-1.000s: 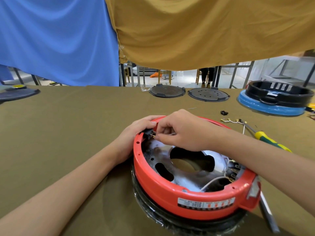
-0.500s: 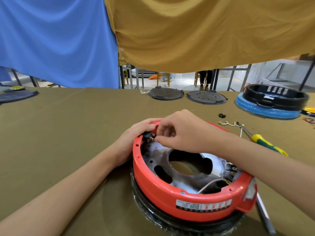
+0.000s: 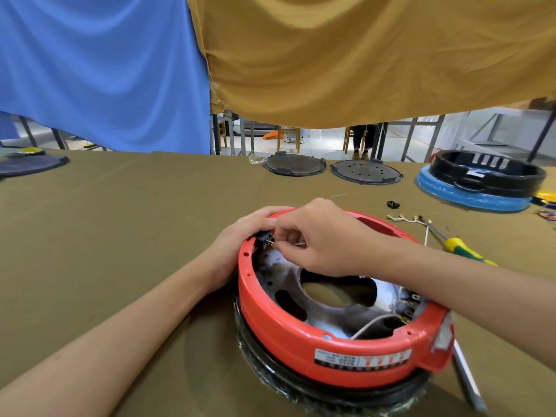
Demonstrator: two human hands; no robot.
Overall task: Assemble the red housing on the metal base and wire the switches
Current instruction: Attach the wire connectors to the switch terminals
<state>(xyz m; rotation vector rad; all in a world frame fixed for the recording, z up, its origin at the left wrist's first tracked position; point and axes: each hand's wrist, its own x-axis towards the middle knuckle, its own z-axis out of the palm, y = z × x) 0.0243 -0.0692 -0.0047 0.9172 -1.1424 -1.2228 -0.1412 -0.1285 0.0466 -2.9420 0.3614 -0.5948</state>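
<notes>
Both hands meet at the far-left rim of the red housing [image 3: 301,335], which sits on the metal base [image 3: 328,305] at the near centre of the olive-covered table [image 3: 120,236]. I see my left hand [image 3: 240,242] curled over the outside of the rim, bracing the black switch [image 3: 264,239] set into the wall there. My right hand [image 3: 319,239] reaches across the ring from the right and pinches a thin white wire [image 3: 299,244] at its tip, fingers bunched tight. That tip lies just beside the switch's brass terminals, which point inward toward the ring's centre. The wire's long axis runs roughly left to right, in line with them, so the right hand is nearer and I judge a short leftward push should seat it. A yellow-and-green screwdriver [image 3: 463,251] lies well apart on the right.
</notes>
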